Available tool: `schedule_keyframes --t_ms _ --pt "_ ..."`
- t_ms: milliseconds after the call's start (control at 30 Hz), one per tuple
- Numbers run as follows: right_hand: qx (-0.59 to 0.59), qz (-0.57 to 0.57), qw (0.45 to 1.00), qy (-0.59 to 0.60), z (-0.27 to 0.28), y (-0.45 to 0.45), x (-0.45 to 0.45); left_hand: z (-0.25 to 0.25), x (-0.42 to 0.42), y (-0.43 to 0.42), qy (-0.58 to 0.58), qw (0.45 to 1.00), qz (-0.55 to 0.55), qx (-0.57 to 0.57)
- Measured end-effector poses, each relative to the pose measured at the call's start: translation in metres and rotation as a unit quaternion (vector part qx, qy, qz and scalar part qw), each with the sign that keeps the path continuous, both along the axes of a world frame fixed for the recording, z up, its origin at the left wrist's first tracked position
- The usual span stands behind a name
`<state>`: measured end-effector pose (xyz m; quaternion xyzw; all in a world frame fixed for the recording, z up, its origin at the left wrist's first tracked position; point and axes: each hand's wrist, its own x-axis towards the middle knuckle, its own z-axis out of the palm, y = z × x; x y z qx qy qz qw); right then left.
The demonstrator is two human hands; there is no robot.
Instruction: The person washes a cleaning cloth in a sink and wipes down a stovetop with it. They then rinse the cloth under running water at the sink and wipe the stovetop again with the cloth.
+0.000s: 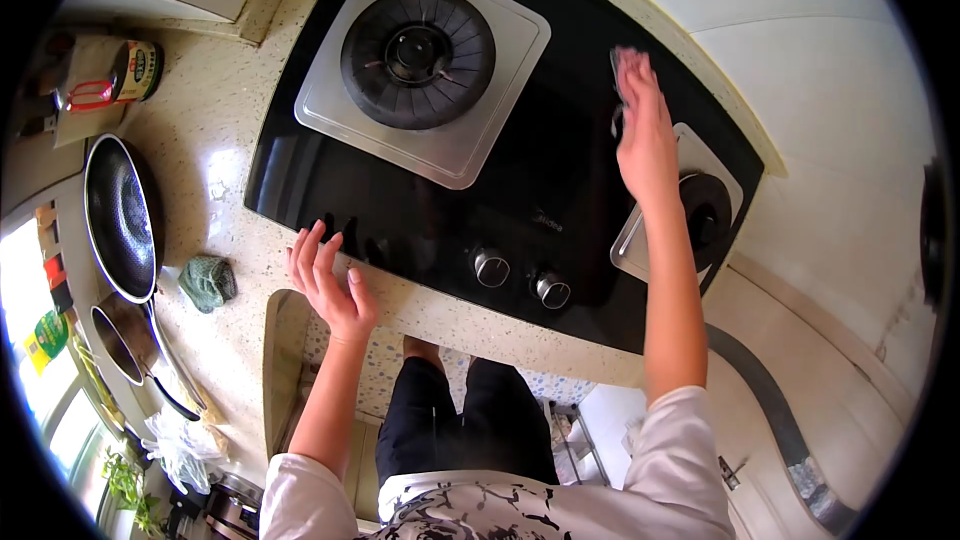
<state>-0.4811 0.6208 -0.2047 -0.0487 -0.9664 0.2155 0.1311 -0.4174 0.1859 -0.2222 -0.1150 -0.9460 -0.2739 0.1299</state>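
My left hand [333, 285] is open, fingers spread, over the front edge of the black glass cooktop [400, 205], with nothing in it. My right hand [648, 130] stretches over the cooktop's far right part, beside the smaller burner [705, 210]. Its fingers are extended and close together, slightly blurred. A thin greyish shape shows along the fingertips; I cannot tell whether it is a reflection or something under the hand. The large round burner [418, 58] sits on a square metal plate [470, 155] to the left. Two control knobs [491, 267] lie between my arms.
A frying pan [122, 215], a smaller pan [120, 345] and a crumpled green cloth [207, 283] rest on the speckled counter [215, 135] at left. Behind them are a labelled can [140, 70] and a plastic bag [185, 450]. A white wall [800, 70] borders the cooktop's back.
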Motion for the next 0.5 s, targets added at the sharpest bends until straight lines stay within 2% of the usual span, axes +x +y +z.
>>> schedule_keyframes --t_ms 67,167,400,500 --pt "-0.002 0.009 0.999 0.035 -0.006 -0.012 -0.031 0.001 0.0 0.001 -0.002 1.0 0.002 -0.001" --pt "-0.016 0.099 0.993 0.057 -0.007 -0.033 -0.041 0.001 0.0 0.001 0.001 1.0 0.001 0.001" --pt "-0.073 0.268 0.957 -0.084 0.015 -0.056 0.058 -0.001 0.0 0.001 0.004 1.0 -0.003 0.002" --pt "-0.071 0.281 0.95 -0.117 0.026 -0.051 0.104 0.0 -0.001 0.002 0.011 1.0 -0.009 -0.001"
